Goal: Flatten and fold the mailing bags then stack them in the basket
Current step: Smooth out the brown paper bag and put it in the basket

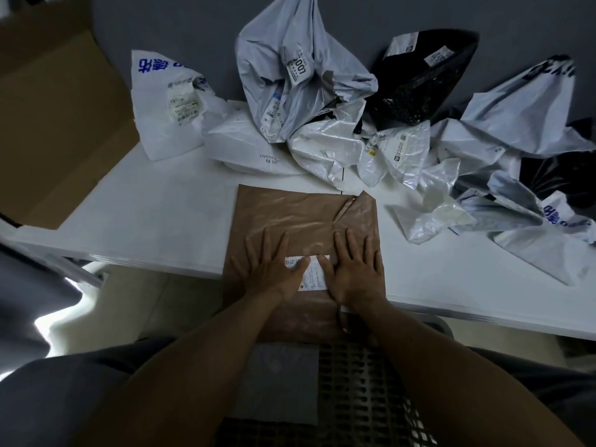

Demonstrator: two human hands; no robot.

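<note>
brown bag (300,217) laid flat over table (145,217) edge | pressed by left hand (272,269) and right hand (353,272), fingers straight, side by side | basket (358,391) placed below | crumpled bags (322,124) piled behind

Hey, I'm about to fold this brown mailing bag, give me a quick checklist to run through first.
1. Palms flat: ok, left hand and right hand press the brown bag.
2. Smoothed out: not ok, its far right corner is creased over.
3. Fully supported: not ok, the near end hangs over the table edge.
4. Drop spot: ok, the basket sits below with a grey folded bag inside.
5. Clearance: cannot tell, the crumpled bags lie close to its far edge.
</note>
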